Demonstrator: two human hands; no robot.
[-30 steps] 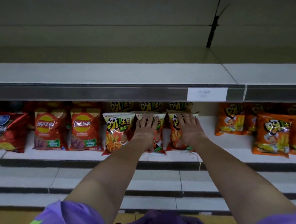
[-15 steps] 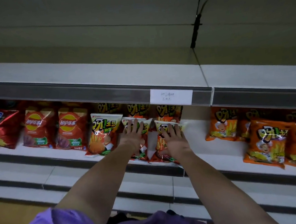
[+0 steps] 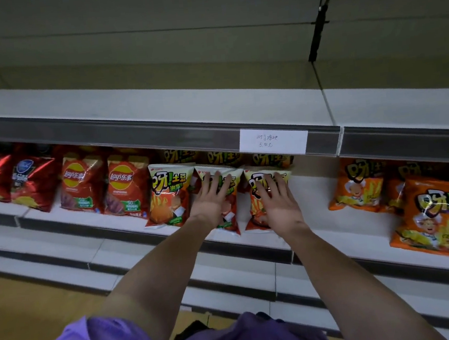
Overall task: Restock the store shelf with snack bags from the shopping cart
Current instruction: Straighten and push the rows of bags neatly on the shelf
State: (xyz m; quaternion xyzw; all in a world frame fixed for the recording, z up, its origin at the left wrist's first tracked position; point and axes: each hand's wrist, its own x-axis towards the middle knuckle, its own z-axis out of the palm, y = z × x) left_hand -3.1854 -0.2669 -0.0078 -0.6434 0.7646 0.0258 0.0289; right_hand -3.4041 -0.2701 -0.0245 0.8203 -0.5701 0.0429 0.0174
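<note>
Red-and-white potato stick bags, two, standing side by side at shelf front. Left hand flat on one bag, right hand flat on other, fingers straight, likely pressing them upright into row. Shopping cart not visible.

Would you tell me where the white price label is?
In the head view, the white price label sits on the upper shelf's grey rail, just above the right hand.

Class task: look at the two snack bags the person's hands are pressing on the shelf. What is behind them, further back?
Behind the left-hand bag and right-hand bag, a back row of bags shows only yellow lettering on their tops; the front bags and the shelf edge above hide the rest.
</note>
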